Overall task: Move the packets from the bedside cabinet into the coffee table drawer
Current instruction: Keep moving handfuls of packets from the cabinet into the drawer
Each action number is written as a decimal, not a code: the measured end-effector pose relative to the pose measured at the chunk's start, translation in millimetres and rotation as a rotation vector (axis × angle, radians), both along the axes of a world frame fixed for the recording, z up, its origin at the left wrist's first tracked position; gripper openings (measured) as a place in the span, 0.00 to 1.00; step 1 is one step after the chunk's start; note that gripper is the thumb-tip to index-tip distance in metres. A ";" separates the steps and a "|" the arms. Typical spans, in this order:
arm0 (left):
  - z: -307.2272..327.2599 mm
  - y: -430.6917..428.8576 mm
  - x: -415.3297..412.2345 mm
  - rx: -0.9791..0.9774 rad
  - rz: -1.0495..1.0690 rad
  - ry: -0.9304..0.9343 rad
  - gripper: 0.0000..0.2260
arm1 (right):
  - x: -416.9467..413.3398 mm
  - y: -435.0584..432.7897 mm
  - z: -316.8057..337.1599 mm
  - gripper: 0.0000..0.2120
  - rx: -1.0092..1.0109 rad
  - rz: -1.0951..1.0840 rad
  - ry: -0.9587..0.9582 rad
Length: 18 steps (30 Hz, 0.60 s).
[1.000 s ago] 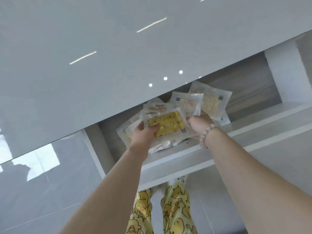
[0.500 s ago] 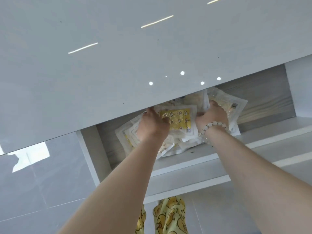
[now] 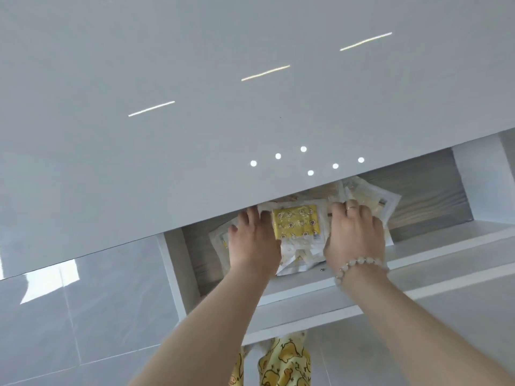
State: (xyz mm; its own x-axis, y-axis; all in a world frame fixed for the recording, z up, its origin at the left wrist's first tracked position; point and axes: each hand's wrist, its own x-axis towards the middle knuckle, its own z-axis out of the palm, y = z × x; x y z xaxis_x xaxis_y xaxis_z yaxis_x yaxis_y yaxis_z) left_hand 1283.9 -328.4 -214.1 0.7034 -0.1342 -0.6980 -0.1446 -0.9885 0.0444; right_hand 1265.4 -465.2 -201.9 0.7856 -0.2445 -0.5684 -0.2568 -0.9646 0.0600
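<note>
A loose pile of clear plastic packets (image 3: 302,253), one with a yellow duck print (image 3: 295,221) on top, lies inside the open coffee table drawer (image 3: 306,291). My left hand (image 3: 253,243) rests flat on the left side of the pile, and its fingertips reach under the table top's edge. On the right side, my right hand (image 3: 355,235), with a ring and a bead bracelet, lies with its fingers spread over the packets. Neither hand curls around a packet. The back of the pile is hidden under the table top.
The glossy grey coffee table top (image 3: 195,121) overhangs the drawer's back half. Bare wood-grain drawer bottom (image 3: 429,201) shows to the right of the pile. Below are a grey tiled floor (image 3: 83,316) and yellow duck-print trousers (image 3: 281,360).
Both hands carried the bundle of packets forward and down into the drawer. The packets now lie on the drawer bottom, and the hands have gone from gripping them to lying flat on top.
</note>
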 end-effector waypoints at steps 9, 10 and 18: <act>195.6 66.5 17.4 0.185 -0.242 -0.019 0.12 | 29.7 27.8 201.1 0.15 0.154 0.363 0.013; 231.7 74.7 25.9 0.179 -0.214 -0.060 0.13 | 39.2 29.7 235.7 0.15 0.159 0.392 -0.006; 490.6 158.6 55.9 0.032 0.160 -0.505 0.17 | 86.0 91.5 480.6 0.16 0.205 0.556 -0.429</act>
State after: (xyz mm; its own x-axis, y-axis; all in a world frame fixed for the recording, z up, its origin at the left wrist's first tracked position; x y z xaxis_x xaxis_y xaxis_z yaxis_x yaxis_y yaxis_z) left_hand 1339.8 -169.9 276.5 0.9631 0.0183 -0.2687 0.0129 -0.9997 -0.0217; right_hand 1351.4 -373.8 278.6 0.9265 0.3337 -0.1741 0.3140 -0.9403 -0.1311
